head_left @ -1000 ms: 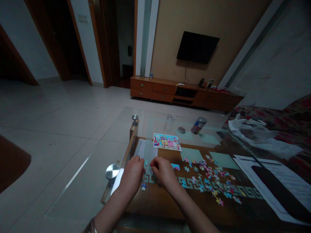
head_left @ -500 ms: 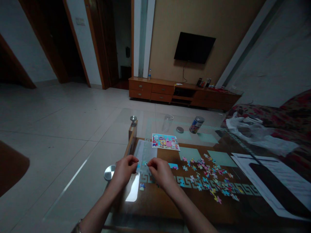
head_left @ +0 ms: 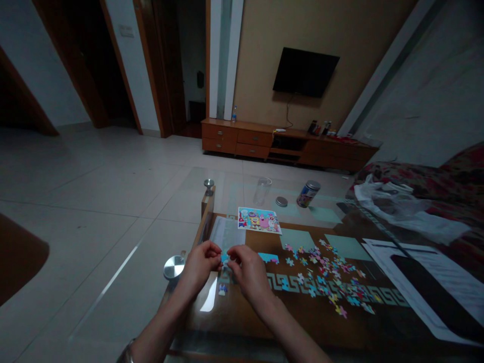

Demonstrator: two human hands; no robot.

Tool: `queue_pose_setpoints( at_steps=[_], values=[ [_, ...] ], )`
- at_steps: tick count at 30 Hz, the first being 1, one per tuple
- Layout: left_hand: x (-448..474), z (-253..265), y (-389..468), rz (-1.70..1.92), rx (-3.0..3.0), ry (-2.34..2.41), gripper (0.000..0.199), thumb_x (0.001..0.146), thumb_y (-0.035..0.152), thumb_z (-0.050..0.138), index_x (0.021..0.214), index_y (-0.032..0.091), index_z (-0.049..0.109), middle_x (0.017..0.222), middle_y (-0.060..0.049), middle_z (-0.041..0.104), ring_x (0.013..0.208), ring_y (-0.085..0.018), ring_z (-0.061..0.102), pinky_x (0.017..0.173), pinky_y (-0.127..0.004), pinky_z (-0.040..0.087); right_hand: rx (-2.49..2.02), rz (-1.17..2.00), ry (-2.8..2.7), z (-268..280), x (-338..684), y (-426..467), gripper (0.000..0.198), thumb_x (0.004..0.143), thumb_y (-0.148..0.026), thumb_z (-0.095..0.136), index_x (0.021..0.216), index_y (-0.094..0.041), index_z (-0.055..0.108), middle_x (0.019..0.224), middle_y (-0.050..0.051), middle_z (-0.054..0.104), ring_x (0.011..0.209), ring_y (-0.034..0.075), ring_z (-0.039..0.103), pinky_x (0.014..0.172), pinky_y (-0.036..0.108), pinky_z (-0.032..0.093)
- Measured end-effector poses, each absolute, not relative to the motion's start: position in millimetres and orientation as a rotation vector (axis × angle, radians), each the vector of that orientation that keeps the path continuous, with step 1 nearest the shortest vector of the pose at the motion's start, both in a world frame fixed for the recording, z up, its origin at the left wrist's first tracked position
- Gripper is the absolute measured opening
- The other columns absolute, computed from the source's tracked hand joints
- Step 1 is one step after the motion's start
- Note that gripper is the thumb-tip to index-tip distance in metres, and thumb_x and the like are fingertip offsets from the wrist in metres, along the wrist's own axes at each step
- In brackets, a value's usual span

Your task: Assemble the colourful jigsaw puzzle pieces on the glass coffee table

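Note:
My left hand (head_left: 206, 261) is closed in a pinch, with a light blue jigsaw piece (head_left: 224, 258) at its fingertips. Close on the other side, my right hand (head_left: 247, 266) pinches at the same blue pieces; its fingers partly hide them, and I cannot tell whether they are joined. A joined blue and pink strip of puzzle (head_left: 269, 258) lies just beyond my right hand. One small loose piece (head_left: 222, 289) sits on the glass below my left hand. Many loose jigsaw pieces (head_left: 325, 267) are spread to the right.
The glass table (head_left: 227, 327) holds a picture card (head_left: 259, 221), a clear jar (head_left: 262, 191), a metal lid (head_left: 281, 201) and a printed can (head_left: 308, 194). Papers (head_left: 446, 267) with a black object (head_left: 431, 292) lie right, near a plastic bag (head_left: 408, 212).
My left hand has moved right, bringing its blue piece up to my right hand's fingertips. The gap between the hands has narrowed. The view has shifted slightly.

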State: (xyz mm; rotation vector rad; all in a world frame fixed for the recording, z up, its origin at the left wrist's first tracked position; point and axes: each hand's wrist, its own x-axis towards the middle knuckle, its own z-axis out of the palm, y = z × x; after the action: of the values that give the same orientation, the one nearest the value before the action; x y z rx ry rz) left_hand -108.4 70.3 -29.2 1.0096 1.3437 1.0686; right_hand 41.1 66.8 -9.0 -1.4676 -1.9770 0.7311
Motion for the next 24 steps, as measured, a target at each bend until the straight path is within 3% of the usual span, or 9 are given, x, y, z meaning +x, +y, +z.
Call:
queue_pose_setpoints(
  at_steps=[9, 16, 24],
  values=[
    [-102, -36, 69, 1.006, 1.177, 1.482, 0.008, 0.069, 0.014, 0.057, 0.074, 0.018, 0.053, 0.058, 0.005, 0.055, 0.057, -0.016, 0.060, 0.058, -0.030, 0.049, -1.581, 0.502, -2.298, -2, 48, 66, 0.015, 0.082, -0.010, 0.057, 0.090, -0.018, 0.067, 0.091, 0.005, 0.068, 0.086, 0.020, 0.062, 0.073, 0.027, 0.042],
    [-109, -38, 74, 0.954, 1.594, 1.754, 0.031, 0.067, -0.002, 0.056, 0.089, 0.017, 0.065, 0.093, -0.005, 0.059, 0.101, -0.021, 0.054, 0.096, -0.036, 0.038, -1.605, 0.492, -2.383, -8, 53, 79, 0.018, 0.083, -0.011, 0.055, 0.095, -0.019, 0.066, 0.094, 0.005, 0.068, 0.089, 0.019, 0.062, 0.075, 0.026, 0.041],
    [-103, -33, 72, 0.725, 1.857, 1.795, 0.031, 0.073, 0.003, 0.055, 0.094, 0.021, 0.068, 0.096, -0.006, 0.057, 0.102, -0.023, 0.051, 0.092, -0.034, 0.039, -1.582, 0.502, -2.367, -12, 45, 79, 0.020, 0.082, -0.009, 0.055, 0.095, -0.019, 0.067, 0.093, 0.005, 0.067, 0.087, 0.019, 0.062, 0.074, 0.026, 0.041]
  ],
)
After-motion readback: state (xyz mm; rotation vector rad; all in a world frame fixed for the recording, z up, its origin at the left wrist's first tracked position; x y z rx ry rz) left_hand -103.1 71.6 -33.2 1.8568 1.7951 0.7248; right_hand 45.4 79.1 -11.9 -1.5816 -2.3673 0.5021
